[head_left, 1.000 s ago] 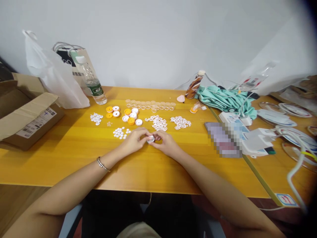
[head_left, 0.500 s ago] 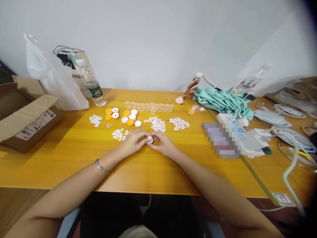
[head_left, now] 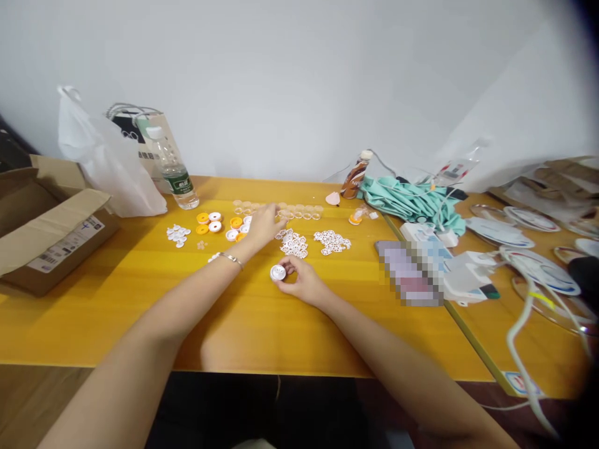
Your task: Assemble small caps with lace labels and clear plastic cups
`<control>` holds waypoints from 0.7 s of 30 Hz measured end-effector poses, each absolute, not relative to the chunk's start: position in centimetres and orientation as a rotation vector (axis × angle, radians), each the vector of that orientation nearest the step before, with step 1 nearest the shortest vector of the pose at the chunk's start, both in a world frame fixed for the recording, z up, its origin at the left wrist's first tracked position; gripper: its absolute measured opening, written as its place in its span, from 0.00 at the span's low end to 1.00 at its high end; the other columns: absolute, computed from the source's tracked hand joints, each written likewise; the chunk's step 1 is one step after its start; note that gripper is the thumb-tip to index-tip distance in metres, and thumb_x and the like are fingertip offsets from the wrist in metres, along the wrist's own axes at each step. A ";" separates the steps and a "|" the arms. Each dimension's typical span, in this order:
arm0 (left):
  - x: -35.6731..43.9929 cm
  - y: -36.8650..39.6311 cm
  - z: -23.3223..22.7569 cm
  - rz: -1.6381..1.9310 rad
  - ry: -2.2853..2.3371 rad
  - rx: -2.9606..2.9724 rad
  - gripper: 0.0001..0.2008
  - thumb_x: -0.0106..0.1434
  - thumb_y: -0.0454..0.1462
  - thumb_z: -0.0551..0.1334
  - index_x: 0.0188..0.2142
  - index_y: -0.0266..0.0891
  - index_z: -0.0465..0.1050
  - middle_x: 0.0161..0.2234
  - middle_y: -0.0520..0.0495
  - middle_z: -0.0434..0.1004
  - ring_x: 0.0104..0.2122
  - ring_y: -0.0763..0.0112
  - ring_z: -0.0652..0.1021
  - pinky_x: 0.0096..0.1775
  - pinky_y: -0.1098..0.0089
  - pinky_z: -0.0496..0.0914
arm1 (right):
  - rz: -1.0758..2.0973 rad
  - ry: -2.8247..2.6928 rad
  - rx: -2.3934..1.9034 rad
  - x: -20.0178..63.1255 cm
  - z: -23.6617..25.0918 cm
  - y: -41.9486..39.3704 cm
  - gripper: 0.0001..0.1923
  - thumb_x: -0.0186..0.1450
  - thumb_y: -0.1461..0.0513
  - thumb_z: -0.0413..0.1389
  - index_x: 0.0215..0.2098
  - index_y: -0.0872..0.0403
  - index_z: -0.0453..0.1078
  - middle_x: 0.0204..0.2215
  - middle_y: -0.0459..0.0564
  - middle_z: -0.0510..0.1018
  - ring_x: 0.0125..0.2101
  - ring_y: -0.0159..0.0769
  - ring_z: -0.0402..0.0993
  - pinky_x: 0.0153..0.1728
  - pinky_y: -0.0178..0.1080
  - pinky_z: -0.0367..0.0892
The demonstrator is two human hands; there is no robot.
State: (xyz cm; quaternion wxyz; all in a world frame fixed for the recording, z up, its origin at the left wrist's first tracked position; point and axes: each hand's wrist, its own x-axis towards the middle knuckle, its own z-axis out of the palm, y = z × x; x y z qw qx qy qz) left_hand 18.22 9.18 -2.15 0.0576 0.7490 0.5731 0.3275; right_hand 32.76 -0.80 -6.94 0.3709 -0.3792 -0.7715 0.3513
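Observation:
My right hand [head_left: 303, 280] grips a small white round plastic cup [head_left: 277, 272] between thumb and fingers, just above the table. My left hand [head_left: 264, 226] is stretched forward at the row of clear plastic rings [head_left: 306, 213], fingers apart; nothing shows in it. Beside its fingertips lies a pile of white openwork pieces [head_left: 292, 243], with a second openwork pile [head_left: 332, 241] farther right. Orange and white round cups [head_left: 202, 218] stand left of my left hand, some partly covered by it. My left wrist hides most of a group of small white pieces [head_left: 214, 257].
White discs [head_left: 178, 235] and tiny pale rings [head_left: 202, 245] lie on the left. A cardboard box [head_left: 60, 231], plastic bag [head_left: 112, 168] and water bottle [head_left: 178, 174] stand behind. Rightward are a brown bottle [head_left: 356, 176], green cloth [head_left: 407, 199], a phone [head_left: 414, 280] and cables [head_left: 521, 324].
My left hand has left the white cup and moved forward to the clear rings. The cup stays in my right hand. The camera view has shifted slightly.

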 end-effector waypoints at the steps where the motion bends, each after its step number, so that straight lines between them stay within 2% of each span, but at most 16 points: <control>1: 19.0 9.9 -2.1 0.986 1.767 2.269 0.15 0.59 0.40 0.61 0.42 0.32 0.67 0.40 0.36 0.74 0.42 0.56 0.74 0.44 0.61 0.65 | 0.922 -1.967 -0.969 32.8 -6.9 -0.8 0.12 0.53 0.63 0.58 0.35 0.53 0.64 0.29 0.45 0.73 0.29 0.31 0.69 0.34 0.36 0.67; 5: 21.0 11.4 -2.2 0.957 1.860 2.267 0.16 0.58 0.39 0.62 0.43 0.32 0.65 0.40 0.32 0.74 0.44 0.51 0.73 0.45 0.58 0.62 | 0.952 -1.957 -0.971 32.8 -6.8 -0.9 0.12 0.53 0.62 0.59 0.35 0.53 0.63 0.29 0.45 0.73 0.29 0.31 0.70 0.34 0.36 0.67; 14: 21.2 10.7 -2.8 0.981 1.861 2.306 0.10 0.59 0.34 0.58 0.41 0.35 0.65 0.38 0.36 0.74 0.43 0.53 0.73 0.48 0.55 0.60 | 0.993 -1.953 -0.959 33.0 -6.4 -0.9 0.13 0.51 0.63 0.59 0.35 0.53 0.62 0.31 0.45 0.73 0.31 0.31 0.70 0.35 0.36 0.68; 18: 19.6 8.6 -1.5 1.101 1.700 2.317 0.10 0.59 0.36 0.59 0.41 0.37 0.65 0.39 0.40 0.73 0.42 0.60 0.74 0.46 0.61 0.65 | 1.089 -1.877 -0.928 33.1 -6.0 -1.0 0.13 0.52 0.63 0.58 0.35 0.53 0.62 0.30 0.44 0.72 0.29 0.30 0.70 0.34 0.36 0.68; 21: 17.9 5.6 -0.6 1.372 1.365 2.154 0.10 0.57 0.39 0.61 0.38 0.39 0.66 0.38 0.45 0.73 0.40 0.65 0.74 0.44 0.64 0.68 | 1.185 -1.786 -0.916 33.2 -5.6 -0.9 0.14 0.52 0.63 0.58 0.36 0.52 0.61 0.30 0.43 0.72 0.29 0.29 0.72 0.34 0.36 0.68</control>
